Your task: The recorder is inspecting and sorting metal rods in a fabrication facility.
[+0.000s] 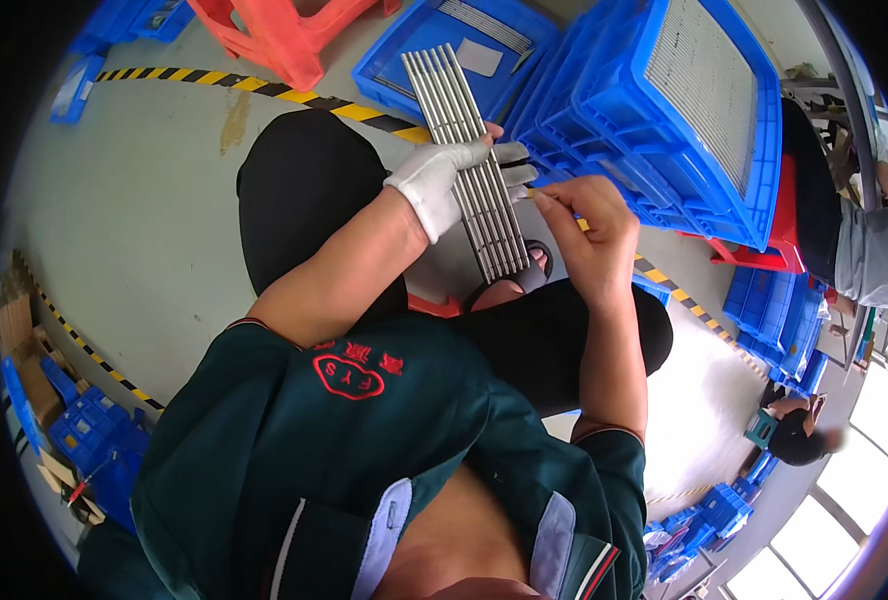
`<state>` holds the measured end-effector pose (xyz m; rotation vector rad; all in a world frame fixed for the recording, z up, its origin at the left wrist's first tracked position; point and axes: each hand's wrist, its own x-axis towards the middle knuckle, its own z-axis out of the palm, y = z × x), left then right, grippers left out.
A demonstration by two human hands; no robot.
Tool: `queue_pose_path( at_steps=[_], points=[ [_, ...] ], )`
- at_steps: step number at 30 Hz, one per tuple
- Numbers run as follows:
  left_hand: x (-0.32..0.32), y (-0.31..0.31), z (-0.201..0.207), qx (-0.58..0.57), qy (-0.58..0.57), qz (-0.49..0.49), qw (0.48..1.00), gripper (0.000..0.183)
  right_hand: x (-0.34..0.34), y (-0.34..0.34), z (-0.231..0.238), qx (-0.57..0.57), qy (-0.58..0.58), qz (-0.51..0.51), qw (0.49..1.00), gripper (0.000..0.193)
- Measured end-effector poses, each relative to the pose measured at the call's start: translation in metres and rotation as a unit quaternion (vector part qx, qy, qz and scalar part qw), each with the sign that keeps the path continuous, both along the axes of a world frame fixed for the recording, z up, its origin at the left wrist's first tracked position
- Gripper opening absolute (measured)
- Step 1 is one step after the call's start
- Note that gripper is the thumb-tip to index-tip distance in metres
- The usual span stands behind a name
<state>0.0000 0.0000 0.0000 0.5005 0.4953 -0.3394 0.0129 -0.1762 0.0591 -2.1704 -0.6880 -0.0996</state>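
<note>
Rods, slim metal ones laid side by side in a flat row [442, 98], sit in front of you above the gap between your knees, and your gloved left hand [472, 165] is clamped around them near the middle. That central hold probably balances the length and keeps the row from fanning out; the white glove [426, 192] likely spares the metal from skin marks. Your bare right hand [536, 196] is just beside the row, thumb and forefinger together on what seems a small yellowish piece [531, 193], too small to identify; a pinch like that suits something so slight. Ahead of you, a shallow blue crate [389, 55] holds a few more rods [484, 25] along its far side and a white sheet [478, 57], leaving much of its bottom bare. To your right, a taller blue crate [604, 105] is packed with closely ranked rods [704, 90], presumably lined up parallel so they nest without crossing. It stands within your right arm's reach, by a red stool [789, 190].
</note>
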Motion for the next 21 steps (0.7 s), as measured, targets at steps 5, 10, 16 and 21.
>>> queue_pose_path(
  at_steps=[5,10,16,21],
  points=[
    [0.003,0.002,0.006,-0.027,0.022,0.028,0.999,0.020,0.000,-0.002,-0.008,-0.016,0.002,0.025,1.000,0.005],
    [0.003,0.002,0.007,-0.022,0.029,0.026,0.999,0.020,0.000,0.001,-0.011,-0.021,-0.030,0.035,0.999,0.007],
    [0.003,0.003,-0.004,0.002,0.008,0.014,1.000,0.020,0.001,0.002,-0.011,-0.064,-0.082,0.057,0.993,0.008],
    [0.001,0.002,0.002,0.007,0.008,0.007,1.000,0.020,0.000,0.009,-0.005,-0.149,-0.171,0.102,0.969,0.008]
  ],
)
